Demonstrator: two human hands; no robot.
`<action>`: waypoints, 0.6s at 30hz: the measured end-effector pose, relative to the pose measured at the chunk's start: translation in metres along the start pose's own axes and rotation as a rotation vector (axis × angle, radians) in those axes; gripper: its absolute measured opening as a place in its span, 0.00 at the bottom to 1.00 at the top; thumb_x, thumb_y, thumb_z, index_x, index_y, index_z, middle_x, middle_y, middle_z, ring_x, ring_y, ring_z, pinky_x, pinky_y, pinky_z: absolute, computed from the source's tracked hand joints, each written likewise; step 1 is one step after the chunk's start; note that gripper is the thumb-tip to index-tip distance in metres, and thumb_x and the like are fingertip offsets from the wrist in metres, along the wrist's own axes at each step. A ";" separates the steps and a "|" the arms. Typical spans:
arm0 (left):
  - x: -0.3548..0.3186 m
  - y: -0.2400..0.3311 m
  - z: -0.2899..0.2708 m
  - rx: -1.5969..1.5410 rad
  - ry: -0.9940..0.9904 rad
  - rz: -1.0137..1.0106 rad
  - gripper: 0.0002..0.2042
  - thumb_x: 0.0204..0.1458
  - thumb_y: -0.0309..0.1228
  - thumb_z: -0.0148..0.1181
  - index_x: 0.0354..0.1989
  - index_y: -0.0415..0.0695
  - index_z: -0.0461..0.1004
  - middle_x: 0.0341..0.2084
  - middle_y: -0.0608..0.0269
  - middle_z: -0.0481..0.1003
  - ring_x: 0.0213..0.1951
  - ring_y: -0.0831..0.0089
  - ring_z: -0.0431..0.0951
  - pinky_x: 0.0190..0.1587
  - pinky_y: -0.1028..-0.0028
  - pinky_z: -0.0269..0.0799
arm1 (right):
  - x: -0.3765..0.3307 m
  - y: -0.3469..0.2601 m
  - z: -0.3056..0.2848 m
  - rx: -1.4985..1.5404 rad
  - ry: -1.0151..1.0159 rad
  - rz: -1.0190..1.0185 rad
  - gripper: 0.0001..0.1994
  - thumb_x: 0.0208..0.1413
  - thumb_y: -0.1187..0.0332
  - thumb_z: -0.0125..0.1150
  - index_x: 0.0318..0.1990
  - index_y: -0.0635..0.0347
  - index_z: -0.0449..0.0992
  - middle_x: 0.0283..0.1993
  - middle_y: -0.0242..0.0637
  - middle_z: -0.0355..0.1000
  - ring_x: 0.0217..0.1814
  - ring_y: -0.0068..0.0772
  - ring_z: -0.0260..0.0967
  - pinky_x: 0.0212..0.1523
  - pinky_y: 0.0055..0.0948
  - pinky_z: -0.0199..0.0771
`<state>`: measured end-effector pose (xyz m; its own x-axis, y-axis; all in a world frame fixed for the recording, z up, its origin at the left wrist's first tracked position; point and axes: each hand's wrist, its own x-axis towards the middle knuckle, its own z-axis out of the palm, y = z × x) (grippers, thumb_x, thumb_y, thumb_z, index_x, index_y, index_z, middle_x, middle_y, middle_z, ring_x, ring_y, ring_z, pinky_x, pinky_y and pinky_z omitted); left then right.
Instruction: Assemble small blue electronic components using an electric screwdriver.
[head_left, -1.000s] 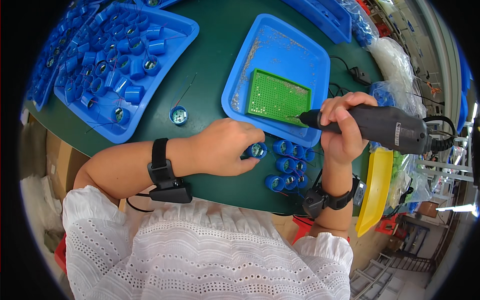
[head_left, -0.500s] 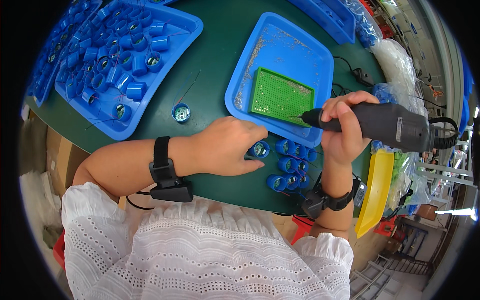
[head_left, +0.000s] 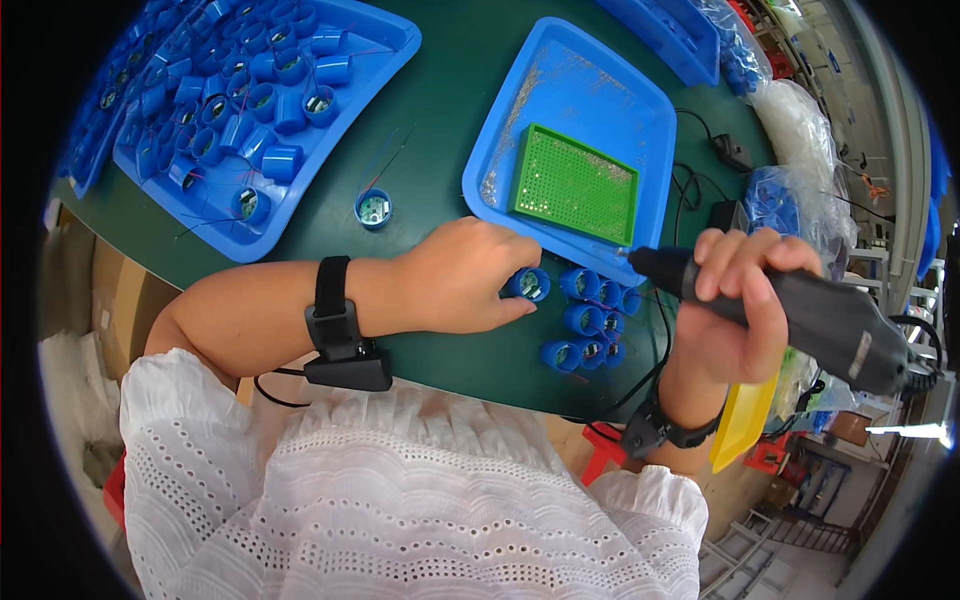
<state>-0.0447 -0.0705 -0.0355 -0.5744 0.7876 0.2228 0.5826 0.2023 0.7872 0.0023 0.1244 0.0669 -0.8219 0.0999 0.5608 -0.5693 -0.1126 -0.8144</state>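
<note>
Driver point(head_left: 800, 310) has lifted off the tray point(head_left: 560, 110); right hand point(head_left: 735, 305) clenches it; left hand point(head_left: 465, 280) pinches a cap point(head_left: 528, 285).

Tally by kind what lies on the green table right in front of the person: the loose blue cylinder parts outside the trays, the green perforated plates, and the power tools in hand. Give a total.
Loose blue cylinder parts: 9, counting one apart and one under the left hand
Green perforated plate: 1
Black power screwdriver, in the right hand: 1
Total: 11
</note>
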 end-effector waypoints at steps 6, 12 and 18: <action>0.000 -0.005 0.004 -0.005 0.001 -0.007 0.15 0.38 0.32 0.67 0.32 0.37 0.73 0.20 0.56 0.73 0.24 0.58 0.75 0.28 0.64 0.69 | -0.018 -0.004 0.013 0.086 -0.090 0.132 0.13 0.48 0.74 0.59 0.39 0.58 0.62 0.23 0.34 0.63 0.19 0.28 0.62 0.28 0.30 0.61; -0.001 -0.004 0.005 -0.002 0.031 0.022 0.15 0.38 0.32 0.67 0.32 0.38 0.74 0.16 0.59 0.71 0.20 0.62 0.74 0.23 0.67 0.68 | -0.027 0.018 0.015 0.072 -0.092 0.154 0.13 0.48 0.76 0.59 0.38 0.58 0.61 0.24 0.34 0.64 0.20 0.27 0.64 0.28 0.30 0.64; -0.002 -0.003 0.005 -0.003 0.014 -0.003 0.15 0.38 0.33 0.67 0.33 0.37 0.74 0.17 0.59 0.72 0.20 0.61 0.74 0.24 0.66 0.68 | -0.029 0.027 0.013 0.077 -0.092 0.157 0.13 0.48 0.78 0.57 0.39 0.59 0.61 0.26 0.36 0.64 0.20 0.28 0.64 0.27 0.30 0.65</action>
<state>-0.0423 -0.0696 -0.0410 -0.5839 0.7789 0.2288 0.5795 0.2025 0.7894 0.0106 0.1058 0.0309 -0.8970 -0.0158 0.4417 -0.4305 -0.1952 -0.8812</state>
